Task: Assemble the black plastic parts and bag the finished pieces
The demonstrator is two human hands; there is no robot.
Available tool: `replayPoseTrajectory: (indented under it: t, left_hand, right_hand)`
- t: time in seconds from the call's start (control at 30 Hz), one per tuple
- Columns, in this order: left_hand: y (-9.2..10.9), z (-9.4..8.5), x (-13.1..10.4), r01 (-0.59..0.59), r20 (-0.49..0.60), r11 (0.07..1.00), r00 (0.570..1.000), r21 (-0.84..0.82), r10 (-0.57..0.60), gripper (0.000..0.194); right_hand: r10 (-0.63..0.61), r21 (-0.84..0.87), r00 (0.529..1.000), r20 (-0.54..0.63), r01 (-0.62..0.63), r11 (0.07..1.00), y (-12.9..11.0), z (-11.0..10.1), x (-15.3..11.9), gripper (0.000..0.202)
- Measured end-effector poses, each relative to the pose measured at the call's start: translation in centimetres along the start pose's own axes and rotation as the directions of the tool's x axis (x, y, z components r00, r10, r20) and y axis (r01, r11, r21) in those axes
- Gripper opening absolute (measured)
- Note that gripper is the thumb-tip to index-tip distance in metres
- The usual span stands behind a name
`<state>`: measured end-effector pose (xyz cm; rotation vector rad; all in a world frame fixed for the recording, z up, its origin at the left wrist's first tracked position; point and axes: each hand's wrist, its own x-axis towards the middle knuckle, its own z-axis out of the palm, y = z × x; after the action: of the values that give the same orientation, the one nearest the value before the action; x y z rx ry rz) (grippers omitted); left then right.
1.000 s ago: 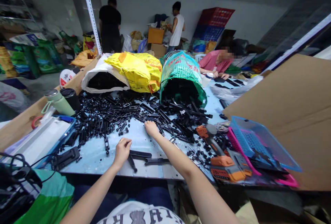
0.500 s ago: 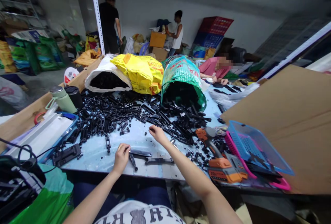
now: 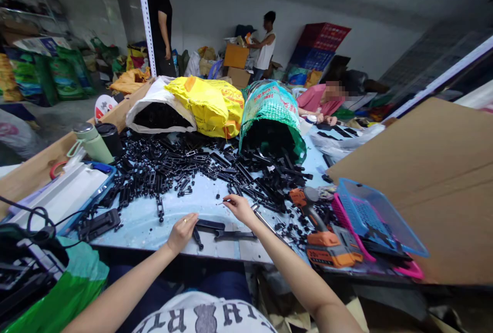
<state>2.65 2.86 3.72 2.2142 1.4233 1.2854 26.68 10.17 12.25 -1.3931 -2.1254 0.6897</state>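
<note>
My left hand (image 3: 182,233) is closed at the fingertips on the near end of a black plastic bar (image 3: 211,224), held low over the table's front. A shorter black bar (image 3: 198,239) angles down beside those fingers. Another long black bar (image 3: 236,234) lies just to the right. My right hand (image 3: 239,208) pinches a thin, screw-like piece (image 3: 220,203) between thumb and fingers; its exact kind is too small to make out. Close by on the blue surface is a small black knob (image 3: 218,196). A metal rod-like tool (image 3: 265,220) lies under my right forearm.
Black plastic parts (image 3: 165,163) are heaped before white (image 3: 154,99), yellow (image 3: 210,104) and green (image 3: 271,107) sacks. An orange cordless drill (image 3: 327,246) and a blue basket (image 3: 404,230) stand right. A green bottle (image 3: 92,143) is left. Across the table sits a co-worker in pink (image 3: 311,99).
My right hand has drawn slightly down and right, and a thin piece now shows in its fingers. My left hand has shifted a little right with the bar. The person in black has turned.
</note>
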Motion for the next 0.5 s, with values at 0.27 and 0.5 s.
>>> replayPoseTrajectory:
  t: [0.27, 0.5]
  left_hand:
    - [-1.8, -0.5, -0.4, -0.107, 0.114, 0.994, 0.988, 0.03, 0.103, 0.028]
    - [-2.2, -1.0, -0.1, -0.093, 0.24, 0.995, 0.968, 0.048, 0.079, 0.03]
  right_hand:
    - [-0.012, 0.037, 0.999, 0.052, 0.01, 0.999, -0.2, 0.2, -0.8, 0.017]
    - [0.012, 0.014, 1.0, 0.02, -0.012, 1.0, -0.4, -1.4, -1.3, 0.014]
